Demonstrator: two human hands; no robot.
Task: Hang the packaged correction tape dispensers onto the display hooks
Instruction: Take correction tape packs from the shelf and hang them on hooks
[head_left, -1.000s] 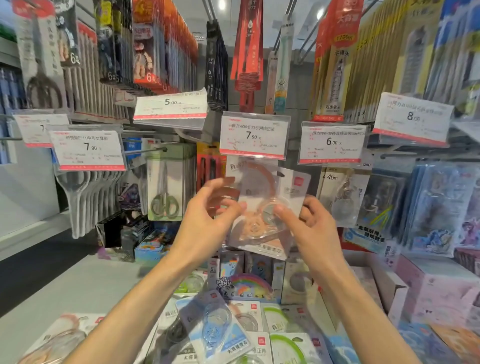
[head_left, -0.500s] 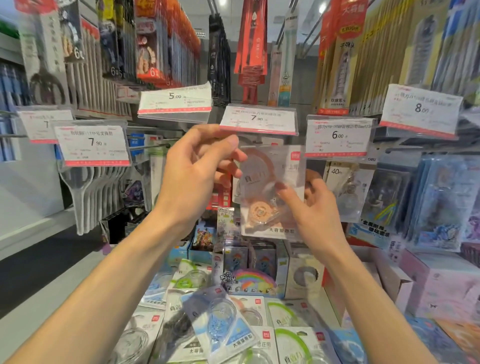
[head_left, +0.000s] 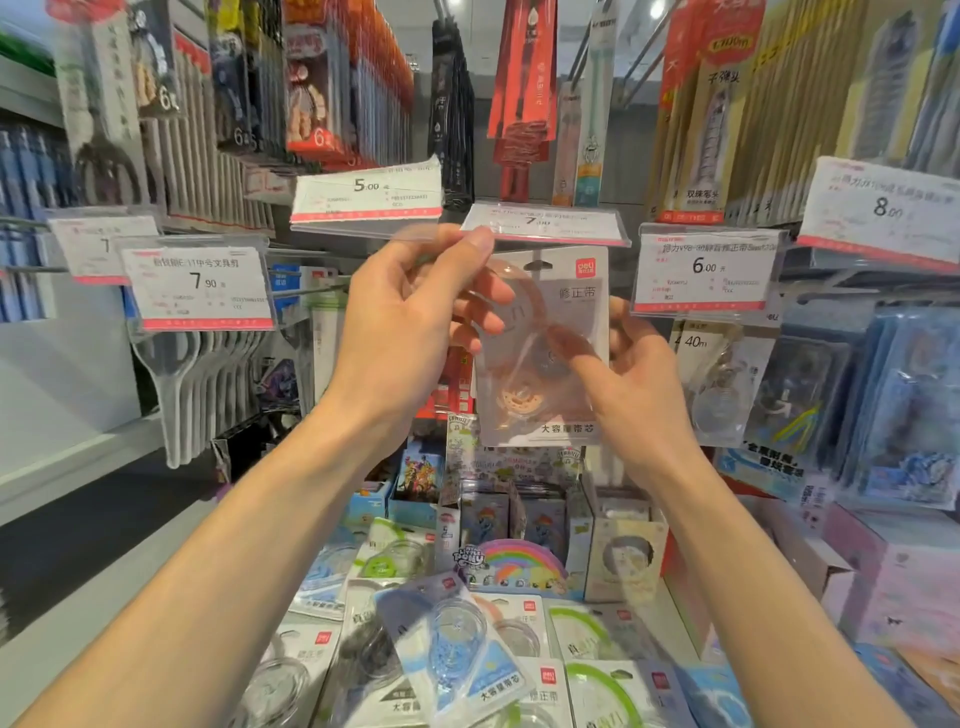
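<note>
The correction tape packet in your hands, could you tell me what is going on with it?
A person is hanging stock on a stationery display. Both hands hold one packaged correction tape dispenser up beneath the flipped-up 7.90 price tag: the left hand pinches its upper left edge, the right hand grips its lower right side. Whether its hang hole is on the hook yet cannot be told. More packets lie loose on the shelf below.

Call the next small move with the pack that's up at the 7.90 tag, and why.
Probably push the pack back so its hang hole slides onto the hook behind the price tag. The left hand pinches its top corner just under the tag, the right hand steadies the lower edge, and the hole is not visibly threaded.
</note>
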